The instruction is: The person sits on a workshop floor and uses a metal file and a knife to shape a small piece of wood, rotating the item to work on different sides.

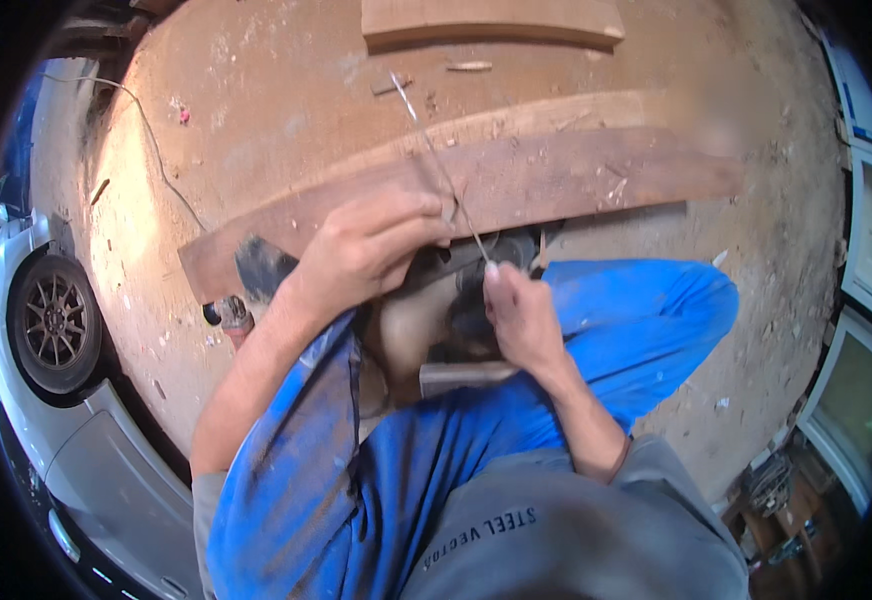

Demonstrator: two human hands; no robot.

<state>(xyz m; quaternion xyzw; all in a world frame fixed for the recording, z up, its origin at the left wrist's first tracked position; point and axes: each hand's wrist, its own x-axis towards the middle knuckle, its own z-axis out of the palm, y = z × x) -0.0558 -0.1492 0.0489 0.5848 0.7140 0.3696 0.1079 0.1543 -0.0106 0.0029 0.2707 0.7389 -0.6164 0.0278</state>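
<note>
A long, thin rod (468,222), with a bright pale far end, runs slantwise over a brown wooden plank (596,175). Its near end is pinched between the thumb and fingers of my right hand (524,315). My left hand (366,245) is closed, its fingertips pressed together right beside the rod's middle, above the plank's near edge. Whatever those left fingers pinch is too small to make out. The plank lies across in front of my bent legs, strewn with wood chips. Under its near edge, between my legs, are dark shapes partly hidden by my hands.
At the far side lies another thick wooden board (491,22), with a small wood offcut (469,67) nearer. A thin cable (151,130) crosses the dusty floor at left. A silver car (106,470) stands at the left; framed panes (861,370) and a box of odds and ends (791,520) are at right.
</note>
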